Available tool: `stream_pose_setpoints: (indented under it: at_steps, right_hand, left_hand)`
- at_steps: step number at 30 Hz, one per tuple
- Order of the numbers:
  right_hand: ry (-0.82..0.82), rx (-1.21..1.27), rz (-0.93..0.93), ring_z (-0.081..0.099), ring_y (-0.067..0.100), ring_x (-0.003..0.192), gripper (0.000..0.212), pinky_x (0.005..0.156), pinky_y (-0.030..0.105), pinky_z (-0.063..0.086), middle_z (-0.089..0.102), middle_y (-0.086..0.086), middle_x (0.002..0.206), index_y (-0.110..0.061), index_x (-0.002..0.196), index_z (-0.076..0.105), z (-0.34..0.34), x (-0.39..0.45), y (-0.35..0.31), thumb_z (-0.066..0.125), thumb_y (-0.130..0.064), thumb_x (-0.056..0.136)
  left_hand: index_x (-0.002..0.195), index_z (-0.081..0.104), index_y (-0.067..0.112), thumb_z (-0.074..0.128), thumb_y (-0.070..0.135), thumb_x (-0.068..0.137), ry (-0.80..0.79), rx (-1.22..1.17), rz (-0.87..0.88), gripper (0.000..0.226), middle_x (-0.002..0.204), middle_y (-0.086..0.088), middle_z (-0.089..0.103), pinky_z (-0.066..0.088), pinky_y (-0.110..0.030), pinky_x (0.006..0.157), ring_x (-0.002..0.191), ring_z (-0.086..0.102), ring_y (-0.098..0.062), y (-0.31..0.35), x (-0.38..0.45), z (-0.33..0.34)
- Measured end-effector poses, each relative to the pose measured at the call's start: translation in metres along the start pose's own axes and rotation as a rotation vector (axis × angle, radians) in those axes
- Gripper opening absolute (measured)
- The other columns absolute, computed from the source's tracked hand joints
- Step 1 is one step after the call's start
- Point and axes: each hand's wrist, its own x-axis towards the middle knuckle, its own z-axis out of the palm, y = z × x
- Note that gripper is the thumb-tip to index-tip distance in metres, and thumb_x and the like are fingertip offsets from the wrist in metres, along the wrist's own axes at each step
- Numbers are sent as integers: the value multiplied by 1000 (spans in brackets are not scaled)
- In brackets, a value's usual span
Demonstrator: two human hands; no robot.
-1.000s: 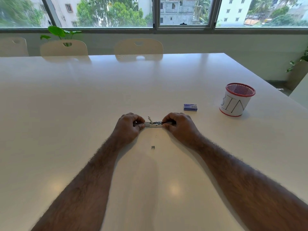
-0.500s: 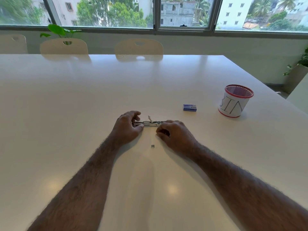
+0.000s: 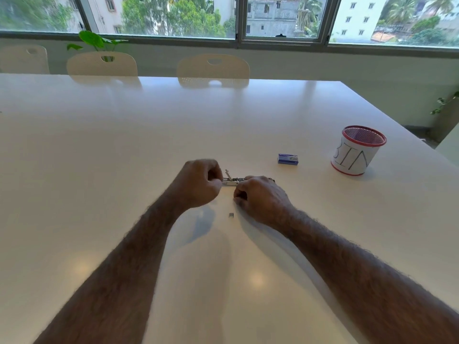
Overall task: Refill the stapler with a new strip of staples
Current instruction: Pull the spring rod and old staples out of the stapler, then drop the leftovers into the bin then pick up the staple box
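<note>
A small metal stapler point(image 3: 232, 181) lies opened flat on the white table point(image 3: 149, 135), its silver staple channel showing between my hands. My left hand point(image 3: 200, 183) is raised a little at the stapler's left end, fingers curled at the channel; it is blurred. My right hand point(image 3: 260, 197) rests on the table over the stapler's right end, fingers curled, hiding that end. A short piece of staple strip point(image 3: 231, 215) lies on the table just in front of the stapler. A small blue staple box point(image 3: 287, 159) sits to the right, behind my right hand.
A red mesh cup point(image 3: 357, 150) wrapped in white paper marked "BIN" stands at the right, near the table's edge. Three pale chairs point(image 3: 213, 67) line the far side below the window. A potted plant point(image 3: 98, 42) stands behind them.
My left hand has lifted off the table at the stapler's left end and curled its fingers. My right hand stays over the right end, having slid nearer to me a second ago.
</note>
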Motion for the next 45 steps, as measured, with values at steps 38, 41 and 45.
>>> stream_pose_setpoints:
  at_steps: [38,41,45]
  right_hand:
    - [826,349,445,59,13,72,8,76,28,48,66,-3,77,-12,91,71,-106,-2,109,65,-17,89]
    - [858,349,548,61,13,79,8,75,22,44,69,-1,83,-15,90,72,-133,-3,140,66,-18,85]
    - [747,192,528,67,22,87,10,82,29,49,74,5,89,-12,88,74,-152,-2,175,66,-19,86]
  left_hand:
    - [75,70,19,73,20,78,-9,-253,88,3,70,4,69,39,-3,54,58,61,-7,88,52,72]
    - [81,72,19,73,21,79,33,-294,151,3,75,7,69,38,-5,58,62,60,-5,119,84,87]
    - [94,74,9,73,18,81,54,-259,287,16,91,-2,75,44,-14,69,73,61,-9,161,120,109]
